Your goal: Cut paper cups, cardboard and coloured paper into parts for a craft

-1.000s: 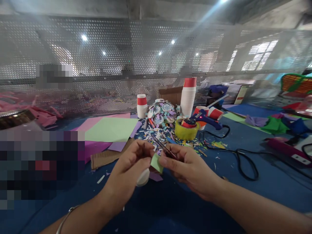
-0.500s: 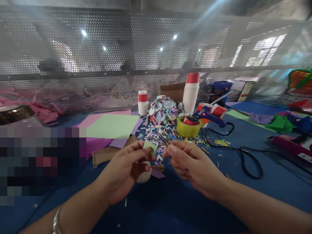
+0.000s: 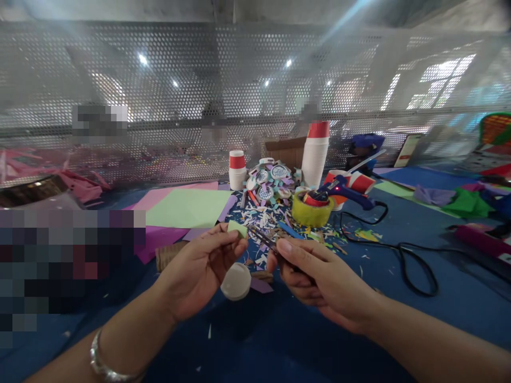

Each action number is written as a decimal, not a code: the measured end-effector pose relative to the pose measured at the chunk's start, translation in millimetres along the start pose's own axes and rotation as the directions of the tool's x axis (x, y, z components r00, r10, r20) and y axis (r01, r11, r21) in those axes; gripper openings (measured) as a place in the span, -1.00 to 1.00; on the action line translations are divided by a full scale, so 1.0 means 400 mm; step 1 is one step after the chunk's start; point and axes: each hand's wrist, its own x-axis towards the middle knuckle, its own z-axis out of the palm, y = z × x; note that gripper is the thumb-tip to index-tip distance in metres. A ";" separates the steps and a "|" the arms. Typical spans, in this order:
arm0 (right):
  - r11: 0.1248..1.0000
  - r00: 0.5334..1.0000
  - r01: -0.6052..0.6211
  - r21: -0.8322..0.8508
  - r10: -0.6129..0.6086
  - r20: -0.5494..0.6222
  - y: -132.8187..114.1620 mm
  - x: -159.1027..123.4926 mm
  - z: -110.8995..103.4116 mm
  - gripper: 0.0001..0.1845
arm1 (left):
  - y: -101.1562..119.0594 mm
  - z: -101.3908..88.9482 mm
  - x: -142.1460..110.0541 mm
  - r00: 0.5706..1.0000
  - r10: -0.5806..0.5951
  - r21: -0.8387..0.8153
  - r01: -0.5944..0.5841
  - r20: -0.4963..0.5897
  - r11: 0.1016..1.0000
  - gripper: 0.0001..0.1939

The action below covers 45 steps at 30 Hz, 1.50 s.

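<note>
My left hand [image 3: 203, 266] pinches a small light green paper piece [image 3: 237, 229] between thumb and fingers, just above the blue table [image 3: 399, 314]. My right hand [image 3: 315, 274] is closed round the handles of a small pair of scissors [image 3: 263, 240], whose blades point left and up toward the green piece. A white round cap or cup bottom [image 3: 236, 282] sits below my left fingers; whether they touch it is unclear. Paper scraps [image 3: 271, 221] litter the table beyond both hands.
Green and pink paper sheets [image 3: 187, 208] lie at the left. A yellow tape roll [image 3: 312, 210], blue glue gun [image 3: 347, 192] with black cord [image 3: 403, 255], red-rimmed paper cup stacks [image 3: 315, 157], round badges [image 3: 267, 181] and a perforated metal screen [image 3: 199, 106] stand behind.
My hands have drawn slightly apart and lifted. The green piece left the scissor blades and now sits only in my left fingers. The white cap shows more below.
</note>
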 end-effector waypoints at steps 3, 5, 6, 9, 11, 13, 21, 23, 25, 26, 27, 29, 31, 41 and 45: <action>1.000 1.000 -0.024 0.008 0.024 0.003 -0.001 0.001 -0.001 -0.58 | 0.000 -0.002 -0.002 0.999 0.010 -0.003 -0.010 0.030 1.000 -0.80; 0.999 1.000 -0.028 0.017 0.028 0.009 0.000 0.002 -0.003 -0.58 | 0.000 -0.003 -0.002 0.998 0.014 -0.005 -0.013 0.057 1.000 -0.81; 0.999 1.000 -0.028 0.019 0.028 0.012 0.001 0.003 -0.004 -0.59 | 0.000 -0.003 -0.001 0.998 0.016 -0.005 -0.016 0.067 1.000 -0.81; 0.999 1.000 -0.026 0.022 0.026 0.017 0.003 0.003 -0.006 -0.60 | -0.002 -0.003 0.001 0.997 0.017 -0.003 -0.016 0.075 1.000 -0.82; 0.999 1.000 -0.025 0.025 0.024 0.018 0.004 0.002 -0.006 -0.60 | -0.003 -0.003 0.002 0.997 0.013 0.002 -0.013 0.077 1.000 -0.82; 0.999 1.000 -0.024 0.031 0.023 0.020 0.004 0.002 -0.006 -0.60 | -0.004 -0.002 0.002 0.996 0.010 0.004 -0.010 0.087 1.000 -0.82; 1.000 1.000 -0.021 0.022 0.021 0.014 0.001 0.003 -0.004 -0.59 | -0.004 0.001 -0.003 0.999 -0.002 -0.020 0.003 0.048 1.000 -0.80; 1.000 1.000 -0.024 0.018 0.023 0.010 0.000 0.002 -0.004 -0.59 | -0.004 0.002 -0.003 0.999 -0.006 -0.012 0.007 0.046 1.000 -0.80; 1.000 1.000 -0.025 0.015 0.025 0.009 -0.001 0.001 -0.004 -0.58 | -0.005 0.000 -0.002 0.998 0.001 0.005 -0.002 0.066 1.000 -0.81; 1.000 1.000 -0.025 0.014 0.025 0.007 -0.001 0.001 -0.004 -0.58 | -0.006 -0.001 -0.002 0.996 0.014 0.019 -0.016 0.085 1.000 -0.82; 1.000 1.000 -0.026 0.015 0.026 0.008 0.000 0.000 -0.004 -0.58 | -0.007 -0.003 -0.001 0.993 0.032 0.041 -0.037 0.116 0.998 -0.83; 0.999 0.999 -0.029 0.023 0.028 0.015 0.001 -0.001 -0.005 -0.58 | -0.012 -0.007 -0.001 0.980 0.069 0.096 -0.088 0.188 0.991 -0.86; 0.999 0.999 -0.027 0.032 0.026 0.031 0.002 -0.002 -0.006 -0.58 | -0.018 -0.011 0.000 0.963 0.094 0.154 -0.136 0.253 0.979 -0.90; 0.997 0.998 -0.034 0.065 0.030 0.060 0.007 -0.003 -0.008 -0.57 | -0.028 -0.019 0.010 0.928 0.120 0.295 -0.232 0.353 0.927 -0.94; 0.997 0.998 -0.039 0.070 0.034 0.059 0.010 -0.002 -0.008 -0.58 | -0.027 -0.021 0.011 0.926 0.118 0.306 -0.236 0.358 0.922 -0.92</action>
